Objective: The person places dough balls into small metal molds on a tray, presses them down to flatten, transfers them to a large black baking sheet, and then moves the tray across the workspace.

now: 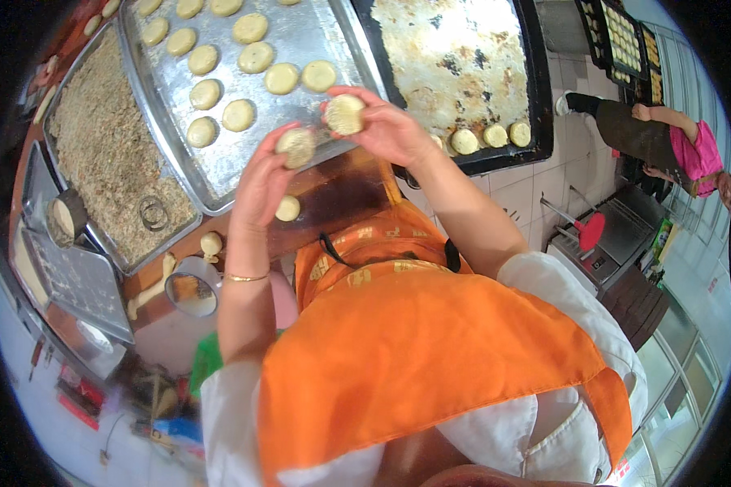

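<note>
My left hand (260, 180) is closed round a pale, round dough cake (296, 148) with a rough-looking face. In the fingers of my right hand (386, 130) is a second dough cake (345, 114), tilted so its flat face shows. Both hands hover above the near edge of a silver metal tray (158, 89) that bears several smooth round dough cakes (281, 79). To the right, a dark-rimmed baking tray (451, 36) with a stained, browned surface holds a short row of dough cakes (464, 141) along its near edge.
A tray of crumbly brown filling (110, 122) with a ring cutter (153, 214) lies at the left. One dough cake (287, 208) rests on the wooden table edge, near a clear round container (192, 287). Another person (666, 142) stands at the far right beside racked trays (621, 40).
</note>
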`<state>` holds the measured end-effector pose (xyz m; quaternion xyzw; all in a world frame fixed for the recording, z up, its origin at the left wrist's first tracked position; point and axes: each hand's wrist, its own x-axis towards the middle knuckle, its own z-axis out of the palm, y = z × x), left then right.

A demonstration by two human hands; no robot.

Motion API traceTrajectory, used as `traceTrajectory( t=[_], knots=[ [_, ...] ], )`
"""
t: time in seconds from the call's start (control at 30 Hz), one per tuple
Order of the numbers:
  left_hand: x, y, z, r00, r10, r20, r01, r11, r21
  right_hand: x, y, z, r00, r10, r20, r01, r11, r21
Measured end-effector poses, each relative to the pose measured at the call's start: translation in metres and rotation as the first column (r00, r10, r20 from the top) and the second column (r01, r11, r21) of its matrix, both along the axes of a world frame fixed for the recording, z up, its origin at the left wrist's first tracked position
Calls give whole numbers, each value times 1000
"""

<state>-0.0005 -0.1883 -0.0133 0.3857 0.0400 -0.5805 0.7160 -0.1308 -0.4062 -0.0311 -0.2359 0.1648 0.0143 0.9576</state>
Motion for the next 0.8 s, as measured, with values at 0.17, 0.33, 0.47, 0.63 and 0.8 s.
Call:
traceTrajectory(
  t=[0.17, 0.33, 0.47, 0.63, 0.8],
  knots=[
    [-74, -99, -1, 982, -185, 47, 187, 981, -58, -57, -67, 31, 935, -167, -312, -37, 830, -556],
    [-142, -189, -38, 938, -331, 103, 267, 879, 395, -129, -142, -41, 774, -363, -519, -380, 389, -839],
    [-161, -214, -109, 883, -289, 369, 67, 857, 511, -144, -157, -81, 794, -383, -472, -371, 310, -875],
    [-157, -221, -112, 461, -610, 644, 20, 733, 680, -147, -150, -85, 781, -407, -473, -473, 108, -874],
    [-173, -210, -90, 290, -603, 743, -67, 762, 644, -154, -143, -74, 838, -458, -295, -426, -214, -879]
  ],
)
